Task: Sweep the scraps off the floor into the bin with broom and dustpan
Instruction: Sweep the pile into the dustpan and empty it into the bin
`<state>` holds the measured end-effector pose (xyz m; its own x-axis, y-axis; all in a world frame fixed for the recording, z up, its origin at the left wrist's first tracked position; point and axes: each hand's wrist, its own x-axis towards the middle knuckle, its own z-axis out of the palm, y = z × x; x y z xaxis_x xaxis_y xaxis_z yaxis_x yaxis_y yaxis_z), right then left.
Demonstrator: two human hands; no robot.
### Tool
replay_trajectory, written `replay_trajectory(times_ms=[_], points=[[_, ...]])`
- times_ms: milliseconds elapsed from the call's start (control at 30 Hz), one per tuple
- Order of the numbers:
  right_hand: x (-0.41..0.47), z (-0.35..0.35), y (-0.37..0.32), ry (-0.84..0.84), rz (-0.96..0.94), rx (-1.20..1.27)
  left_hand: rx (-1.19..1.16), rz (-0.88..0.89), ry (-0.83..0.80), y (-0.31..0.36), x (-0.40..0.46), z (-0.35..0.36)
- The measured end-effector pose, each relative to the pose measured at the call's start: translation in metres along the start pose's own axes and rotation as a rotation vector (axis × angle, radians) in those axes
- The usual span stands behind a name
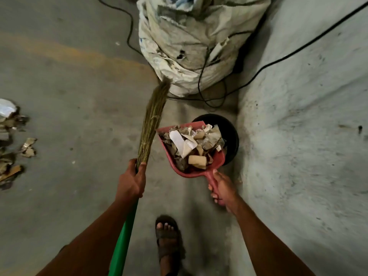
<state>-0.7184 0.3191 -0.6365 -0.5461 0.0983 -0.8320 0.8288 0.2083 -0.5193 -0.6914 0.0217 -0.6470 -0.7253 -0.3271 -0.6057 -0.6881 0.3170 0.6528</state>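
Note:
My right hand (222, 191) grips the handle of a red dustpan (180, 169) heaped with paper and cardboard scraps (194, 143). The pan's front edge hangs over the rim of a black bin (232, 134) standing by the wall. My left hand (131, 182) holds a straw broom (152, 120) where its bristles meet the green handle (123, 240); the bristles point away, lifted beside the dustpan. More scraps (12, 148) lie in a pile on the floor at the far left.
A large stuffed white sack (191, 40) stands just beyond the bin, with black cables (211, 96) looped around its base and up the grey wall (308, 116) on the right. My sandalled foot (167, 238) is on the concrete floor below the dustpan.

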Motion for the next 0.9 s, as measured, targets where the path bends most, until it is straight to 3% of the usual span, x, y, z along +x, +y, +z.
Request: replay_trajectory(times_ms=[633,900], points=[[0.044,-0.070,-0.008,-0.297,0.251,0.336,-0.091,0.087,-0.103,0.027,0.008,0.058],[0.039,-0.092,-0.011,-0.371,0.265,0.283,-0.057,0.070,-0.179,0.037,0.024,0.054]])
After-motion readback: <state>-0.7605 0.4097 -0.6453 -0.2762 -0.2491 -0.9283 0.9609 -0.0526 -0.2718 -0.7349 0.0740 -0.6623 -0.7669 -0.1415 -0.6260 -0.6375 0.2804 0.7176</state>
